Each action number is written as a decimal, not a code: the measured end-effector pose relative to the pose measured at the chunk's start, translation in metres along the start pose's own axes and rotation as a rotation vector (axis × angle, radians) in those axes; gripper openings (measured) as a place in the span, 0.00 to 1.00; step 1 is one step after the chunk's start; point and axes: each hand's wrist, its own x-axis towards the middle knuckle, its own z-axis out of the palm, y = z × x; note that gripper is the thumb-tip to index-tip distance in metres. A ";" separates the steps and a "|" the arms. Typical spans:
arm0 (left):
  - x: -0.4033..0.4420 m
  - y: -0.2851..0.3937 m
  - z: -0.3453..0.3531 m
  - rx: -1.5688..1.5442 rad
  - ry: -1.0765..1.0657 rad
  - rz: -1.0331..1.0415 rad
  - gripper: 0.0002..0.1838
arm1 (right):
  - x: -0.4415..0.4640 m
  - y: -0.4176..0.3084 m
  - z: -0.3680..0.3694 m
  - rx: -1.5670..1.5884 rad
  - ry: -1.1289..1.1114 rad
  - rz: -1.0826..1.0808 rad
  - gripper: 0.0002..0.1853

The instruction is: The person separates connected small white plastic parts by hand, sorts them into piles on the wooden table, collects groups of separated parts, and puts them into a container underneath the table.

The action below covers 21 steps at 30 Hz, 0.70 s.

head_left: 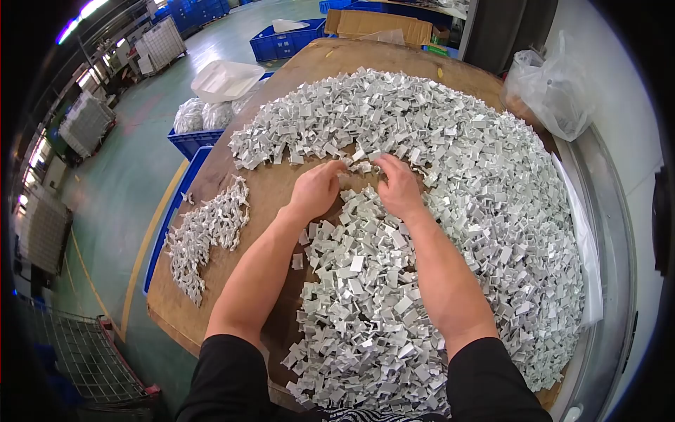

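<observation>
A big heap of small silvery-grey metal pieces point(485, 218), angular and bracket-like, covers much of the brown table point(274, 184). My left hand point(316, 190) is at the inner edge of the heap's far part, its fingers curled in and pressed together. Across a small gap, my right hand point(399, 186) bends its fingers down at the same edge, thumb side facing the left. A few loose pieces point(361, 167) lie between the fingertips. Whatever either hand pinches is hidden by the fingers or too small to name.
A separate pile of thin, twisted grey scraps point(211, 235) lies at the table's left. Blue crates point(191, 143) with filled plastic bags stand beyond the left edge. A clear plastic bag point(552, 91) sits at the back right by the wall; an open cardboard box point(380, 27) is behind.
</observation>
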 end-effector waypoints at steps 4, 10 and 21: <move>0.027 0.002 0.014 0.231 -0.167 -0.056 0.11 | 0.002 0.000 -0.005 -0.105 -0.041 0.135 0.21; 0.026 0.005 0.001 0.276 -0.286 -0.154 0.11 | 0.005 -0.010 -0.015 0.036 -0.143 0.149 0.11; -0.069 -0.007 -0.121 0.978 -0.062 -0.219 0.09 | 0.009 -0.001 -0.009 0.682 0.302 0.498 0.14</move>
